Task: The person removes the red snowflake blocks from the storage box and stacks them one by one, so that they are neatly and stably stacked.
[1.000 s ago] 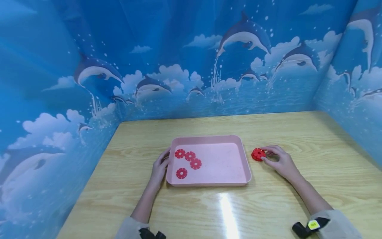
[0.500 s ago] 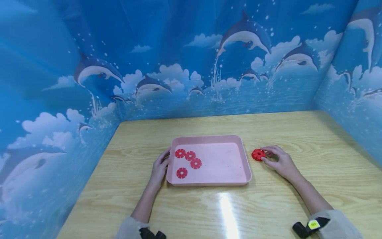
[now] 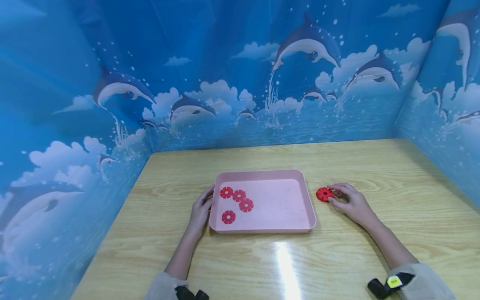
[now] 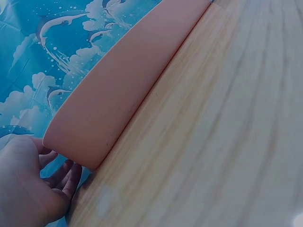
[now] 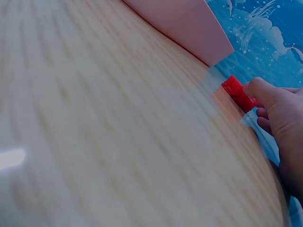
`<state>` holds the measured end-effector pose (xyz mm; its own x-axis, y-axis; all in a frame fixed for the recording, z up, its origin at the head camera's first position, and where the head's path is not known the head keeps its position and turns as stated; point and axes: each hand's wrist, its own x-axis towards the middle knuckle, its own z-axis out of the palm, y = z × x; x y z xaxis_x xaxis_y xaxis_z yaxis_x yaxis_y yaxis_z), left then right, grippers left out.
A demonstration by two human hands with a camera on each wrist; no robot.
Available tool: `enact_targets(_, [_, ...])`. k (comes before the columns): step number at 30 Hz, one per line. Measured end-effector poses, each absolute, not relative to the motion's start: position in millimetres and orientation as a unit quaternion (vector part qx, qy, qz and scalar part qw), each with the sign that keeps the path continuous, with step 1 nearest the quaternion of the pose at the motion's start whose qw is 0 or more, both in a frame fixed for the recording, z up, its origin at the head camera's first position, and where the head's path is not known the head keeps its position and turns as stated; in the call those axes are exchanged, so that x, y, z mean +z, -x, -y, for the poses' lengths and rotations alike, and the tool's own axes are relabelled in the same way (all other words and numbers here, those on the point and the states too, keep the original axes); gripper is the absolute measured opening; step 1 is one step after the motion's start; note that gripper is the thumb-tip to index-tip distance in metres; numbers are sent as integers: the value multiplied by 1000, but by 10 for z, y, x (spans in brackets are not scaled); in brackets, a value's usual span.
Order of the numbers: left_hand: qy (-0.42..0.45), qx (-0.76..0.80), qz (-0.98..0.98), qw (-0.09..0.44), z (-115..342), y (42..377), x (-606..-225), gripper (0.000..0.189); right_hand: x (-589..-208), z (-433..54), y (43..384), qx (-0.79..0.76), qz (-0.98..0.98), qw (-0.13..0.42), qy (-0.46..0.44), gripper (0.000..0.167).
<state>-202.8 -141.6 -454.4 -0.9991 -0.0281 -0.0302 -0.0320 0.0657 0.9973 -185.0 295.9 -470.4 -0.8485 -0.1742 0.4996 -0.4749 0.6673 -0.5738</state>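
Note:
A pink tray (image 3: 277,204) lies on the wooden table, with several red notched discs (image 3: 246,205) flat in its left part. At the tray's left side is my left hand (image 3: 200,212), its fingers against the outer wall; in the left wrist view the hand (image 4: 33,184) touches the tray's corner (image 4: 94,123). Right of the tray, my right hand (image 3: 351,202) pinches a small stack of red notched discs (image 3: 324,194) between thumb and fingers. Seen edge-on in the right wrist view, the stack (image 5: 238,92) sits at the table surface. How many discs it has cannot be told.
The light wood table (image 3: 262,266) carries a bright glare streak near its front. A blue dolphin-print cloth (image 3: 225,62) stands behind the table and along both sides. Each sleeve bears a black wrist camera (image 3: 390,285).
The red discs in my right hand's stack look more evenly lined up than a second ago. My left hand, the tray and the discs in it have stayed in place.

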Motion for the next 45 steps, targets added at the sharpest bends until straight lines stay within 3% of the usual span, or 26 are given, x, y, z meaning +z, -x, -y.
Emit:
enact_targets(23, [15,682,-731,0,1424,2021,-4533,42,-4717,-2956,1856,358,894,203,-179,36])
enact_targets(30, [16,675,-737,6,1430,2031,-4537,42,-4697,-2956,1865,382,877,224,-186,34])
enact_targets(38, [10,678,-735,4,1428,2025,-4532,42,-4466,-2854,1812,409,878,202,-145,30])
enact_targets(45, [6,676,-737,6,1420,2023,-4543,43,-4152,-2461,1855,439,858,180,-199,29])
